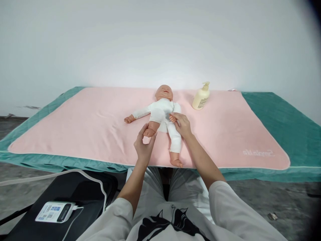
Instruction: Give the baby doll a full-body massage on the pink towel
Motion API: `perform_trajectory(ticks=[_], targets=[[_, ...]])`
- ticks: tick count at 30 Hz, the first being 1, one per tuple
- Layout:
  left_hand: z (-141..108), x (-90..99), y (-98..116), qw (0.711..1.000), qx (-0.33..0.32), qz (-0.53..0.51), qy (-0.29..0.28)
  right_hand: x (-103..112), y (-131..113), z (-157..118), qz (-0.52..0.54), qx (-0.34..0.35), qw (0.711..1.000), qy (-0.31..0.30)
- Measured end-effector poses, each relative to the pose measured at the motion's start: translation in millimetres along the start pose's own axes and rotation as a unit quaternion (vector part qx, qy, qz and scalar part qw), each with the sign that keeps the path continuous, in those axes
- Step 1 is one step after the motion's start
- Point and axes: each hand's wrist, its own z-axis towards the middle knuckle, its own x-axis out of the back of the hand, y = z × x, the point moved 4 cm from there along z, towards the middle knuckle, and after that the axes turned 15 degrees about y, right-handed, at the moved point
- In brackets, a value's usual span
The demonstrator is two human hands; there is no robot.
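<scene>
A baby doll (163, 110) with a white cloth body lies on its back on a pink mat (82, 124), its head toward the wall. Between thumb and fingers, my left hand (144, 145) grips the doll's foot on the left side, and that leg is bent up off the mat. My right hand (183, 125) pinches the doll's small hand on the right side, near its hip. The doll's other leg rests straight toward me, and its other arm stretches out to the left.
A cream pump bottle (200, 97) stands on the mat right of the doll. Green cloth (283, 117) covers the table beneath the mat. At lower left, a black chair (82, 187) holds a white power bank (55, 212) with cables. A white wall (160, 40) rises behind.
</scene>
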Motion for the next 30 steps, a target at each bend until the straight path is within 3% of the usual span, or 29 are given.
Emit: perform_trajectory(ticks=[6,14,22,30], targets=[[-4.9,5.3,-0.4,1.000,0.013,0.002,-0.006,1.4,3.1,-0.8,-0.004,-0.030,0.999,0.011],[-26.1,23.5,-3.8,1.000,0.011,0.018,-0.015,9.4,15.7,-3.7,0.012,-0.129,0.988,0.088],[-49.4,49.5,-18.7,0.999,0.026,0.028,-0.024,27.5,39.4,-9.1,0.032,-0.291,0.931,0.217],[-82.3,70.9,-37.5,0.998,0.024,0.061,-0.020,41.6,58.3,-20.5,0.004,-0.369,0.911,0.184]])
